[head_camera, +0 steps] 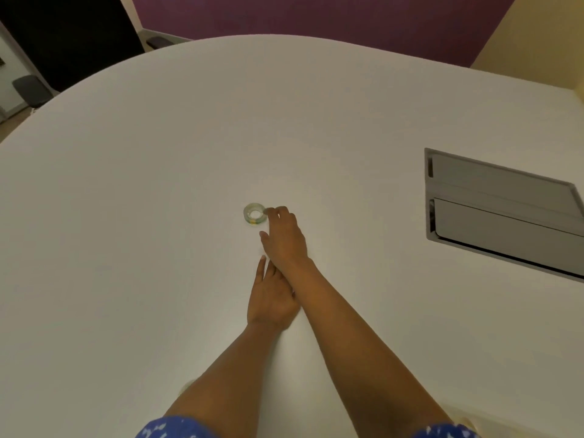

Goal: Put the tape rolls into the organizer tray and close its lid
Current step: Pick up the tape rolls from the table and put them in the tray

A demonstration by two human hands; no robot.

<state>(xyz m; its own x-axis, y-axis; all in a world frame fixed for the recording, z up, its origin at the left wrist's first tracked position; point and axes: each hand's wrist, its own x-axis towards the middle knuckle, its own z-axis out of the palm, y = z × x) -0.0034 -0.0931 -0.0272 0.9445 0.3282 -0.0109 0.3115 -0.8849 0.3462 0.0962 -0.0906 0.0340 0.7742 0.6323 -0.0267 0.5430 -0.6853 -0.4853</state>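
Observation:
One clear tape roll [254,214] with a green and yellow band lies flat near the middle of the white table [158,184]. My right hand [284,235] reaches out to it, fingertips touching the roll's right rim, thumb apart and nothing gripped. My left hand [270,298] rests flat on the table just behind it, fingers stretched out, partly tucked under my right forearm. No organizer tray is in view.
A grey recessed panel with two flaps [502,210] is set into the table at the right. Dark chairs [31,90] stand beyond the table's far left edge. A purple wall runs along the back.

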